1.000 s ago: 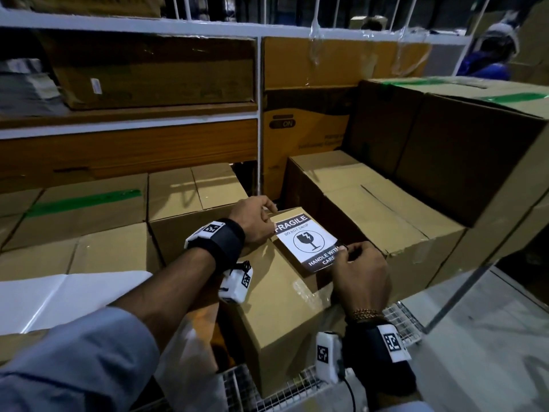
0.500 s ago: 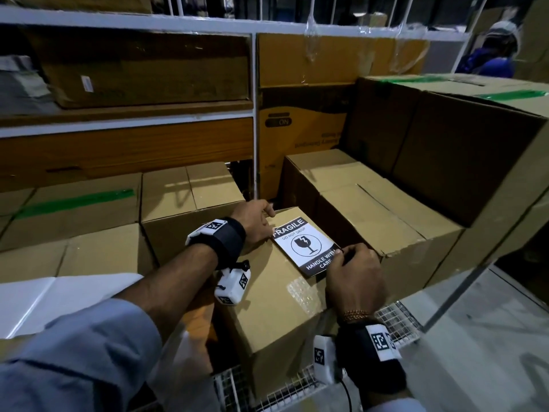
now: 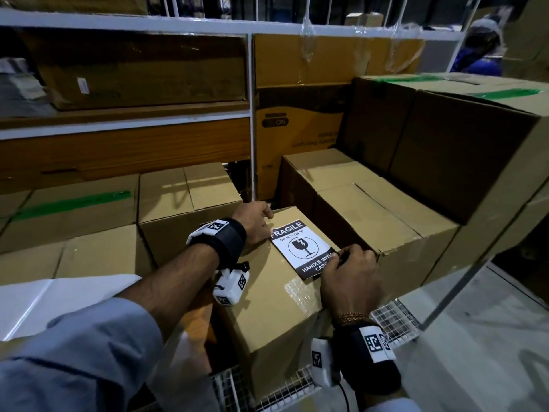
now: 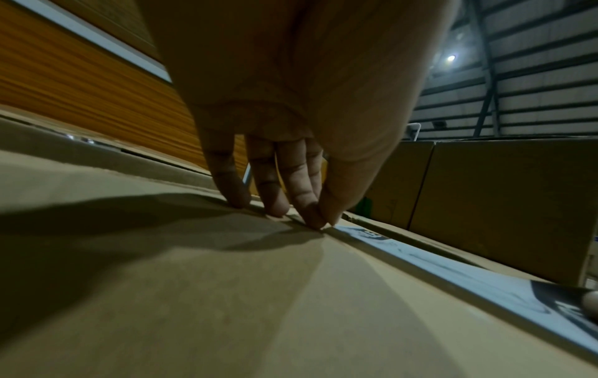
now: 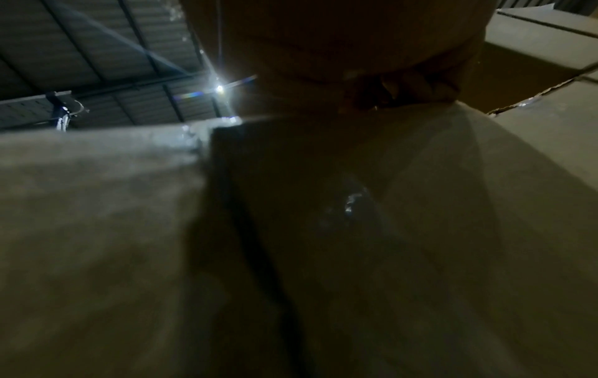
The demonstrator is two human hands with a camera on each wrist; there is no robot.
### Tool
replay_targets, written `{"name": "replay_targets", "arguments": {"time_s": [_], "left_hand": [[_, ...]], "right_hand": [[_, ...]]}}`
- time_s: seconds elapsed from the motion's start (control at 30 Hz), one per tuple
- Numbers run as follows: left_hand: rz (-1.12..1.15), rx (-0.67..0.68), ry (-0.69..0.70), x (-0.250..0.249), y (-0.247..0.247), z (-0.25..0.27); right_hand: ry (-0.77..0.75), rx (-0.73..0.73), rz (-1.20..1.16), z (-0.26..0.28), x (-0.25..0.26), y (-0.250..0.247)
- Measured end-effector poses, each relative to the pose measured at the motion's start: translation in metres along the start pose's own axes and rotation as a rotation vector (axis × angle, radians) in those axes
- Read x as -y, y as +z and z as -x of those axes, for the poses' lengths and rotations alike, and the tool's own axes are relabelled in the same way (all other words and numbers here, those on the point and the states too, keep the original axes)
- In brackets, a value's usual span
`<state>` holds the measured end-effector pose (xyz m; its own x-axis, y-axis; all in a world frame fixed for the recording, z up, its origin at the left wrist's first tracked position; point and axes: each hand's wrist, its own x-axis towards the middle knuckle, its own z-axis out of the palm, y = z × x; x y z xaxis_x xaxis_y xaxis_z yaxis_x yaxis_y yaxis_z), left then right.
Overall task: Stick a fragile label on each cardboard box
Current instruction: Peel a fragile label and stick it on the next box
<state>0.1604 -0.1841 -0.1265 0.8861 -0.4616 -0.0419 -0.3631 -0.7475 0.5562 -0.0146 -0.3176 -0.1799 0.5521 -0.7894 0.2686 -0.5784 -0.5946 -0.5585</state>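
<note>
Fragile label (image 3: 303,248) lies flat on top of the cardboard box (image 3: 267,295) at frame centre in the head view, its long axis running from upper left to lower right, the "FRAGILE" heading at the upper-left end. Left hand (image 3: 252,223) rests with nearly straight fingers (image 4: 304,197), tips pressing the box top at the label's upper-left corner. Right hand (image 3: 350,278) has its grip curled over the label's lower-right end; whether it pinches the edge cannot be told. More boxes (image 3: 371,209) crowd around, below white shelving (image 3: 124,126).
</note>
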Motion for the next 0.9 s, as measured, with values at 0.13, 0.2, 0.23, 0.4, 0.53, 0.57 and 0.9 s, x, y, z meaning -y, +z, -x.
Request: {"name": "replay_targets", "arguments": {"time_s": [0.13,0.2,0.23,0.4,0.53,0.57,0.9], "left_hand": [[-0.001,-0.002,-0.009,0.001,0.003,-0.001],[-0.006,-0.006,-0.010,0.001,0.003,-0.001],[-0.012,-0.007,-0.004,0.001,0.003,-0.001],[-0.031,-0.012,-0.005,0.000,0.004,-0.002],[-0.051,-0.017,-0.030,-0.003,0.006,-0.001],[-0.064,-0.017,-0.031,-0.005,0.006,0.001],[-0.339,-0.036,-0.029,-0.023,0.007,0.008]], "right_hand": [[0.002,0.010,-0.010,0.000,0.000,-0.002],[0.002,0.019,0.003,0.001,0.000,-0.003],[-0.002,0.020,0.013,0.001,-0.001,-0.003],[-0.017,0.028,0.030,0.001,-0.001,-0.004],[-0.018,0.045,0.039,0.000,-0.001,-0.004],[-0.016,0.048,0.042,0.000,-0.001,-0.004],[0.005,0.033,-0.048,-0.011,-0.006,0.001]]}}
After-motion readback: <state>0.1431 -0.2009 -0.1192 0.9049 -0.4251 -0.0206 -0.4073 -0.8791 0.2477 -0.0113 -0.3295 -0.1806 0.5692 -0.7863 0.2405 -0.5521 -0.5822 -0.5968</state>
